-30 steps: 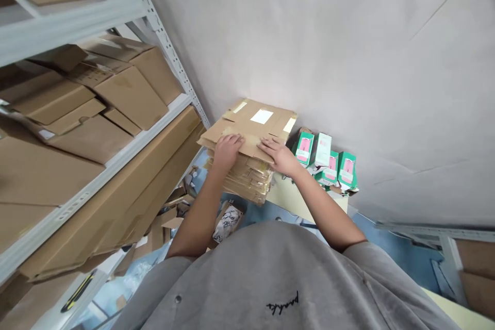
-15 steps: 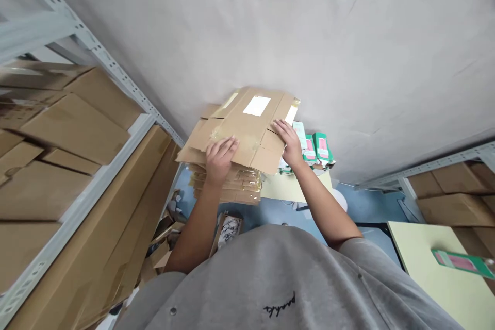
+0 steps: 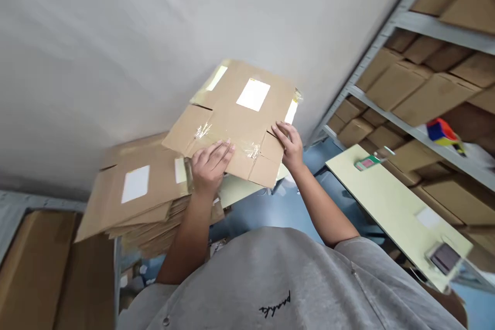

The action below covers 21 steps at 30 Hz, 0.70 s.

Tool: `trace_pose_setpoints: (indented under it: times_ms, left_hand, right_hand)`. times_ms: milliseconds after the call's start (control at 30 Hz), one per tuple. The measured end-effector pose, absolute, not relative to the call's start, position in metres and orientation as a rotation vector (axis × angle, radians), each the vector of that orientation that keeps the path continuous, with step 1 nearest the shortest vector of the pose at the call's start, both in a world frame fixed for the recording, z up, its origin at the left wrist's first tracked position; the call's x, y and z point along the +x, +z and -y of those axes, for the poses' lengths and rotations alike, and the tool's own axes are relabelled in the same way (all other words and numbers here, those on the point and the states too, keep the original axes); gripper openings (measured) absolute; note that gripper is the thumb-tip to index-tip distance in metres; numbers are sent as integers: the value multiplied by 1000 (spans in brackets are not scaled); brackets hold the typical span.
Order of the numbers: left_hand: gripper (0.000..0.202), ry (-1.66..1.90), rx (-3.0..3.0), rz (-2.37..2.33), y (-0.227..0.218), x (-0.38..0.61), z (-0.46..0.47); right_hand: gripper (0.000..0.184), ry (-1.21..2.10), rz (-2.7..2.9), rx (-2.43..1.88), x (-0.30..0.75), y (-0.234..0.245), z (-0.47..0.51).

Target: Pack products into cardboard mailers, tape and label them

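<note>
While left hand [image 3: 209, 169] clasps flattened carton [image 3: 232, 122] by near edge, right hand [image 3: 291, 146] pinches right side, thumbs hidden.

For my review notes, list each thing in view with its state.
Upper carton: flattened, taped, held in both hands
Left hand: fingers over the carton's near edge
Right hand: gripping its right edge
Carton stack: flattened, edges uneven
Green-and-pink box: lying on the table
Right shelf: loaded with boxes
</note>
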<state>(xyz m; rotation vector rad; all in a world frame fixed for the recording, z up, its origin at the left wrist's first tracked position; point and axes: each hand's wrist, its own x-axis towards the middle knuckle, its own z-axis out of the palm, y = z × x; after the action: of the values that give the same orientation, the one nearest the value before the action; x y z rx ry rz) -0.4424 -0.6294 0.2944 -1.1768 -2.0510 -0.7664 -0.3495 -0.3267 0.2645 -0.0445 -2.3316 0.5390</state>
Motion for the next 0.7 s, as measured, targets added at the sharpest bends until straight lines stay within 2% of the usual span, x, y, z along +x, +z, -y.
trace_pose_setpoints:
  times_ms: [167, 433, 600, 700]
  left_hand:
    - [44, -869, -1559, 1970, 272, -417, 498]
    - [54, -1069, -1976, 1889, 206, -318, 285]
    - [58, -1182, -2161, 1919, 158, -251, 184]
    - [54, -1304, -2249, 1922, 131, -220, 137]
  right_hand:
    - [55, 444, 2339, -293, -245, 248, 230]
    - [46, 259, 2354, -628, -61, 208, 97]
    - [42, 230, 2381, -822, 32, 186, 40]
    - [47, 251, 2424, -937, 70, 178, 17]
